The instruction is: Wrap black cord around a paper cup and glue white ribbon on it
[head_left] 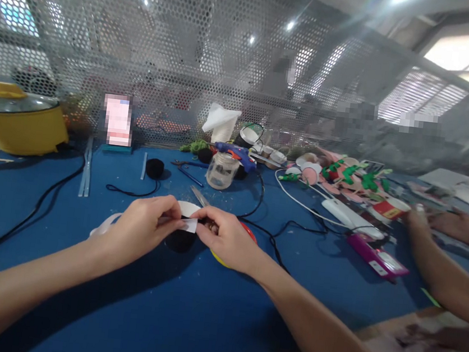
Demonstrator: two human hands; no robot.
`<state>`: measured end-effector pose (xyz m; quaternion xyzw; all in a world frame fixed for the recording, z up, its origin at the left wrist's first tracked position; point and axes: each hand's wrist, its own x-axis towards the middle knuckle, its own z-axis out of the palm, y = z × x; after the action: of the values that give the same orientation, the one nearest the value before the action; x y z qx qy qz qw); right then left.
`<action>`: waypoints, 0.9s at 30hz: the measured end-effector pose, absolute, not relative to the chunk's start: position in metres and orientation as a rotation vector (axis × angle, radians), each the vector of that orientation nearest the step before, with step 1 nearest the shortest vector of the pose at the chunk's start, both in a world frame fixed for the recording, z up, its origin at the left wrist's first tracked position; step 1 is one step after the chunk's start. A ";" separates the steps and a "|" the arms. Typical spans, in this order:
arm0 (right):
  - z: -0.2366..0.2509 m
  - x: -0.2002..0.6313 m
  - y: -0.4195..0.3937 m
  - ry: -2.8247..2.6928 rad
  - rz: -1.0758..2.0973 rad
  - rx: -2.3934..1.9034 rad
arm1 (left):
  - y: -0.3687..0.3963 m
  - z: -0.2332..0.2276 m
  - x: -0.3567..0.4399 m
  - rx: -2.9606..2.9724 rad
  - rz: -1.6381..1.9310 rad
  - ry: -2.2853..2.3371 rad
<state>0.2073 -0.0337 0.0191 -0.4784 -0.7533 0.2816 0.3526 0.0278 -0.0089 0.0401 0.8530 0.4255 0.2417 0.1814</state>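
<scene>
1. Your left hand [144,228] pinches a small white paper piece [189,225] between closed fingers [173,214].
2. Your right hand [229,240] meets it from the other side, fingers closed on the same piece.
3. A black round object [180,240] sits just under your fingers, on the blue desk [186,306].
4. Scissors [199,196] lie just beyond your fingers; a clear jar [221,170] and a blue glue gun [237,155] stand farther back.
5. A black yarn ball [154,167] rests beyond your left fingers.
6. Another person's hand [455,224] rests well to the right of your right fingers.
</scene>
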 end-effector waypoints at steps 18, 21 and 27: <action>0.021 0.208 -0.036 -2.012 0.686 -1.165 | -0.006 0.046 0.028 2.459 0.589 1.253; 0.025 0.211 -0.037 -2.055 0.686 -1.163 | -0.003 0.049 0.026 2.478 0.551 1.136; 0.032 0.216 -0.039 -2.055 0.889 -1.134 | 0.002 0.059 0.020 2.418 0.368 1.041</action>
<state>0.2160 -0.0394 0.0322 -0.4294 -0.7782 0.3367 0.3107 0.0204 0.0019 0.0587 0.8832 0.3803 0.1343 0.2392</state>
